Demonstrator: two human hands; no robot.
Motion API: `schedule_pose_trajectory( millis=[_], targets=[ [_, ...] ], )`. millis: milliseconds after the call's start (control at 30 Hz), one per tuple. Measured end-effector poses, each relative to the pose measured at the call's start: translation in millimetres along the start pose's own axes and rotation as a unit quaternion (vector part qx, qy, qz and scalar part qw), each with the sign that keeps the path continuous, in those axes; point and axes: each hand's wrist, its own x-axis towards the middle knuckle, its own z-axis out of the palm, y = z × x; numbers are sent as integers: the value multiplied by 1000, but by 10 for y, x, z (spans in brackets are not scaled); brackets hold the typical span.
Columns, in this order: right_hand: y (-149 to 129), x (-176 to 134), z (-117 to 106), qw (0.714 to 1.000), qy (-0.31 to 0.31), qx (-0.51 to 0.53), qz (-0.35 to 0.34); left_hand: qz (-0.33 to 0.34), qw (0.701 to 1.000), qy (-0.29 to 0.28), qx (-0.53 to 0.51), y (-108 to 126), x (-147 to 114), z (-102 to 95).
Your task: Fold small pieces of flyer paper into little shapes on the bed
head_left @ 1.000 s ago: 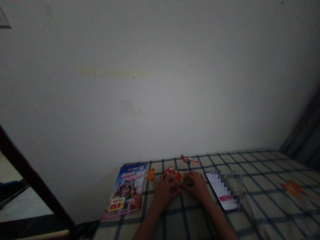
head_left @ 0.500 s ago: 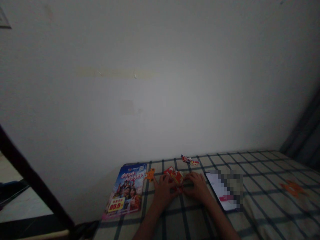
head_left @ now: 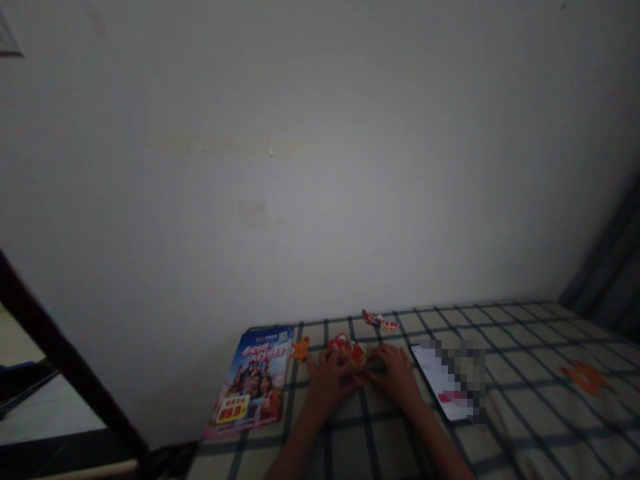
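Between my hands lies a folded piece of red and yellow printed paper [head_left: 350,351], partly covered by my fingers. My left hand [head_left: 327,380] grips its left and near side with bent fingers. From the right, my right hand [head_left: 391,375] pinches the near right edge of the paper between thumb and fingers. Just beyond them is a small folded paper piece [head_left: 380,321] in red, blue and white. The fold right under my fingertips is too dark and small to make out.
A blue and pink printed leaflet [head_left: 257,380] lies to the left, beside a small orange figure print [head_left: 301,349]. At right rests a phone [head_left: 443,380], partly pixelated. Everything sits on a checked bedsheet [head_left: 520,347] against a pale wall [head_left: 350,167]. A dark bar [head_left: 65,353] slants at left.
My right hand has shifted very slightly left along the near edge of the red paper. My left hand and the surrounding things stay in place.
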Motion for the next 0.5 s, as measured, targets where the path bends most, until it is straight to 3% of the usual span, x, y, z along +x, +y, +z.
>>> schedule_pose_trajectory(
  millis=[500],
  targets=[
    [-36, 115, 66, 998, 30, -42, 31, -4, 1000, -14, 6, 27, -1, -49]
  ],
)
